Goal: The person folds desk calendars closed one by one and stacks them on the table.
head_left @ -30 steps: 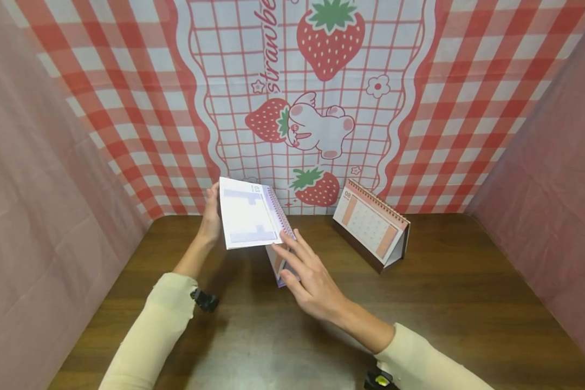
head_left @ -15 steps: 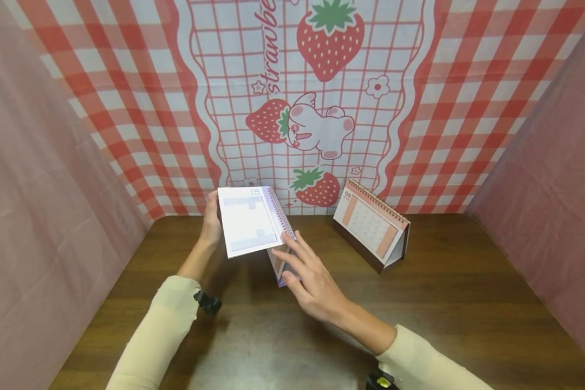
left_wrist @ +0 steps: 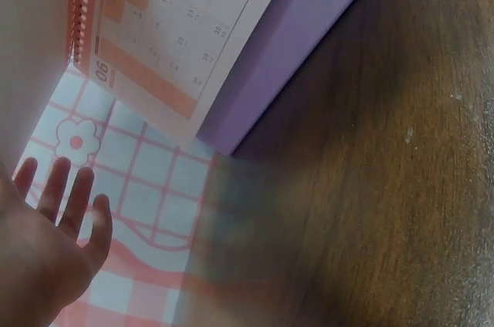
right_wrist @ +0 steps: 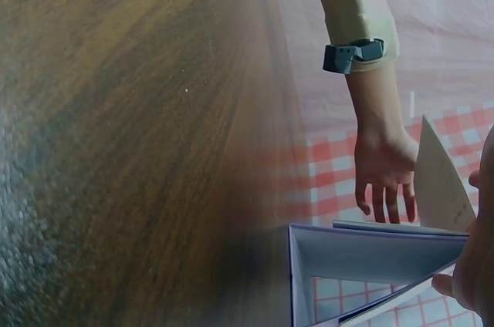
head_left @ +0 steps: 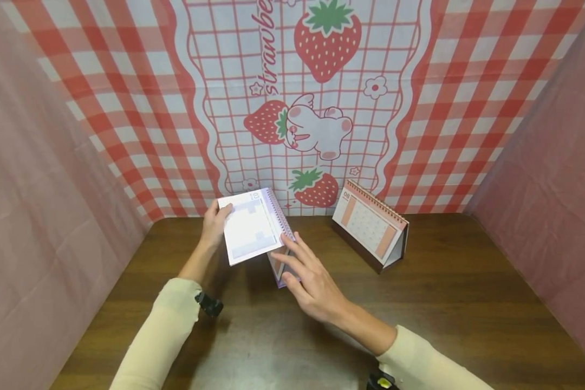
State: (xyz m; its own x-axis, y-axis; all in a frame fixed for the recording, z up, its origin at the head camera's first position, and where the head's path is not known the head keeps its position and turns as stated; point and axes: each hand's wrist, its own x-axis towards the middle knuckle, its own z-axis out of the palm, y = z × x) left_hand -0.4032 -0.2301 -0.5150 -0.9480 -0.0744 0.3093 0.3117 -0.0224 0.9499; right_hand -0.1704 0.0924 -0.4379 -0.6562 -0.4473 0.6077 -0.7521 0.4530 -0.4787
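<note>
A purple spiral-bound desk calendar [head_left: 275, 212] stands on the table; its lifted page [head_left: 253, 230], marked 03, leans out to the left. My left hand [head_left: 214, 225] pinches that page's far outer corner, thumb on top and fingers beneath. Those spread fingers [left_wrist: 76, 196] show in the left wrist view, where the thumb is hidden. Under the page, a face marked 06 [left_wrist: 177, 34] shows above the purple base. My right hand [head_left: 317, 287] rests on the calendar's near end by the coil, fingers spread and fairly straight; its thumb [right_wrist: 443, 284] touches a panel in the right wrist view.
Farther right on the brown wooden table [head_left: 443, 314] stands a second desk calendar [head_left: 370, 222], pink with a dark base, marked 08. A strawberry-print cloth [head_left: 322, 130] hangs behind the table. Pink curtains [head_left: 531, 179] flank both sides.
My left hand has drawn the lifted page slightly lower and nearer, and its thumb now shows on top of the page. The right hand stays in place on the calendar.
</note>
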